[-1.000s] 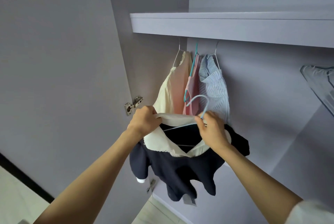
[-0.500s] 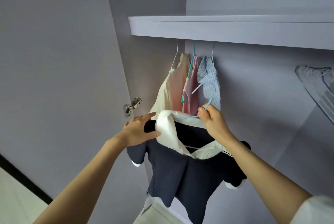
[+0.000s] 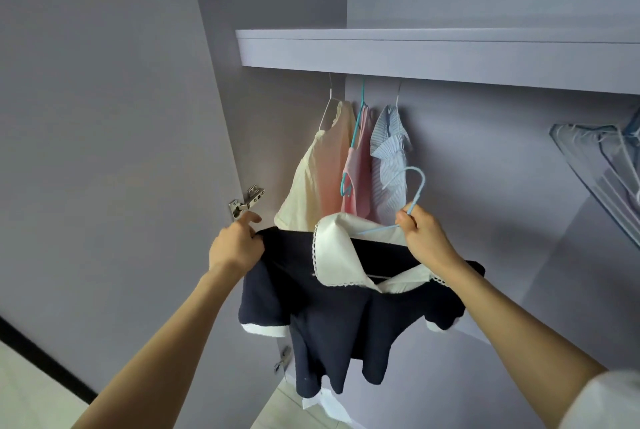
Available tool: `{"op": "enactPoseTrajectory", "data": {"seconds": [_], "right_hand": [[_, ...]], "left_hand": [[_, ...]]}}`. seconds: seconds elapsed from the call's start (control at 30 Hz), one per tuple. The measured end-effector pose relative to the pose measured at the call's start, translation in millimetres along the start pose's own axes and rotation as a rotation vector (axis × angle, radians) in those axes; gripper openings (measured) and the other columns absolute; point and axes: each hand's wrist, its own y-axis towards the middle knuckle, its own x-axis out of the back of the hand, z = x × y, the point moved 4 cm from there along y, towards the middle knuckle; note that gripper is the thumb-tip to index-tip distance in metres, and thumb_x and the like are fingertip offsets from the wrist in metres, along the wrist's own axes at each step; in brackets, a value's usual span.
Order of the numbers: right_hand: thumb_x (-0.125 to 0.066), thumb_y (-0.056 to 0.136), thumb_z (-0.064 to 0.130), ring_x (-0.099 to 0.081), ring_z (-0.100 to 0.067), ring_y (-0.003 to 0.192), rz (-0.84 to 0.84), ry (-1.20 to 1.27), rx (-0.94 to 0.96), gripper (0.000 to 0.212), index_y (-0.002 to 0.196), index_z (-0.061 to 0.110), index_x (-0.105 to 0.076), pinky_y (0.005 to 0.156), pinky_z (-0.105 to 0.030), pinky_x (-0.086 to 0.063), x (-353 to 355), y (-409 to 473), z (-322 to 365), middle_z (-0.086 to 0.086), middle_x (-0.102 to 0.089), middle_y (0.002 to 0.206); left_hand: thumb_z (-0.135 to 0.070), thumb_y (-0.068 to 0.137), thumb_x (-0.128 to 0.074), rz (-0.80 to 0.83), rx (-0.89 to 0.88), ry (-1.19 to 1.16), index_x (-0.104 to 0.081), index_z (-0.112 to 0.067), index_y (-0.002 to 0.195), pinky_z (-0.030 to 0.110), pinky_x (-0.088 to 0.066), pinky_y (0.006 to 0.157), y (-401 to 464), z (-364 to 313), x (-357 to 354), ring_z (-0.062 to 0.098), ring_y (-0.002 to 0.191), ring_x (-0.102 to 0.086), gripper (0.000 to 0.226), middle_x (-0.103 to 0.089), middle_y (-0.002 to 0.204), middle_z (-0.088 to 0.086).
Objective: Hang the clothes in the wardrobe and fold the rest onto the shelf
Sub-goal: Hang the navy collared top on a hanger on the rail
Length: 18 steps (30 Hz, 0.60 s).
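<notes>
1. The right hand (image 3: 424, 238) pinches the neck of a light blue hanger (image 3: 417, 196), fingers curled tight round it, hook pointing up.
2. A navy dress (image 3: 332, 318) with a white collar (image 3: 337, 255) hangs on that hanger, below the shelf (image 3: 433, 54) and just in front of the hung clothes.
3. The left hand (image 3: 235, 248) grips the dress's left shoulder, fingers curled into the cloth, forefinger stretched toward the door hinge (image 3: 246, 202).
4. Under the shelf hang a cream top (image 3: 318, 169), a pink top (image 3: 360, 172) and a striped blue shirt (image 3: 389, 158), close together.
5. Empty clear hangers (image 3: 599, 165) hang far right.
</notes>
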Motion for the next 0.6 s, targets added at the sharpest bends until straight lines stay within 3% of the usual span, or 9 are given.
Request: {"op": "enactPoseTrajectory", "data": {"seconds": [0.07, 0.13, 0.2, 0.27, 0.37, 0.47, 0.53, 0.6], "right_hand": [[-0.041, 0.096, 0.012, -0.04, -0.022, 0.069, 0.024, -0.019, -0.009, 0.023, 0.085, -0.006, -0.05, 0.059, -0.031, -0.027, -6.1, -2.5, 0.0, -0.012, -0.048, 0.073], [-0.041, 0.096, 0.011, -0.038, -0.021, 0.068, 0.019, -0.012, -0.014, 0.022, 0.082, -0.003, -0.048, 0.058, -0.032, -0.024, -9.5, -4.8, -0.3, -0.011, -0.045, 0.072], [-0.041, 0.096, 0.009, -0.036, -0.02, 0.068, 0.008, 0.001, -0.006, 0.021, 0.081, -0.004, -0.048, 0.058, -0.031, -0.023, -10.3, -6.6, 1.2, -0.01, -0.043, 0.07], [-0.042, 0.096, 0.009, -0.036, -0.018, 0.066, 0.018, 0.022, 0.011, 0.021, 0.078, -0.001, -0.049, 0.056, -0.028, -0.026, -10.0, -6.8, 5.9, -0.005, -0.043, 0.067], [-0.046, 0.095, 0.011, -0.035, -0.007, 0.055, 0.019, 0.08, 0.042, 0.03, 0.065, 0.017, -0.043, 0.051, -0.016, -0.03, -8.2, -7.1, 17.9, 0.008, -0.039, 0.058], [-0.049, 0.094, 0.012, -0.035, -0.003, 0.053, 0.045, 0.097, 0.075, 0.025, 0.069, 0.013, -0.048, 0.052, -0.012, -0.032, -7.8, -10.7, 26.8, 0.009, -0.041, 0.057], [-0.051, 0.093, 0.015, -0.041, -0.007, 0.058, 0.095, 0.091, 0.075, 0.02, 0.074, 0.009, -0.053, 0.059, -0.015, -0.035, -12.4, -12.4, 27.9, 0.007, -0.047, 0.06], [-0.053, 0.092, 0.017, -0.047, -0.014, 0.066, 0.121, 0.102, 0.064, 0.02, 0.078, 0.004, -0.057, 0.067, -0.027, -0.041, -14.2, -14.0, 26.4, 0.003, -0.051, 0.064]], "left_hand": [[-0.012, 0.09, -0.048, -0.118, -0.084, -0.106, -0.053, -0.02, 0.125, 0.036, -0.045, 0.083, -3.4, -13.4, 6.7, 0.027, 0.099, -0.057, 0.036, -0.056, 0.118, 0.004], [-0.018, 0.092, -0.053, -0.118, -0.297, -0.194, -0.052, -0.021, 0.128, 0.032, -0.044, 0.089, -10.2, -33.5, 8.1, 0.022, 0.107, -0.056, 0.036, -0.051, 0.128, 0.001], [-0.027, 0.093, -0.056, -0.003, -0.509, -0.205, -0.053, -0.021, 0.13, 0.024, -0.039, 0.092, -20.7, -52.0, 0.1, 0.02, 0.107, -0.057, 0.038, -0.051, 0.13, -0.003], [-0.035, 0.094, -0.052, 0.168, -0.609, -0.182, -0.048, -0.021, 0.135, 0.018, -0.033, 0.096, -32.3, -64.2, -18.6, 0.017, 0.117, -0.051, 0.043, -0.049, 0.133, -0.004], [-0.031, 0.099, -0.04, 0.296, -0.609, -0.025, -0.038, -0.021, 0.14, 0.029, -0.034, 0.099, -44.4, -69.5, -52.6, 0.026, 0.12, -0.049, 0.043, -0.046, 0.137, -0.002], [-0.026, 0.1, -0.037, 0.216, -0.541, 0.142, -0.038, -0.024, 0.136, 0.035, -0.036, 0.088, -43.1, -68.9, -60.8, 0.033, 0.106, -0.054, 0.036, -0.048, 0.131, -0.001], [-0.023, 0.097, -0.042, 0.199, -0.577, 0.117, -0.04, -0.025, 0.136, 0.035, -0.033, 0.095, -41.8, -71.7, -58.5, 0.024, 0.116, -0.047, 0.039, -0.044, 0.134, -0.005], [-0.028, 0.095, -0.047, 0.199, -0.653, 0.065, -0.044, -0.026, 0.134, 0.035, -0.029, 0.104, -45.0, -81.9, -56.7, 0.016, 0.121, -0.041, 0.039, -0.046, 0.132, -0.009]]}}
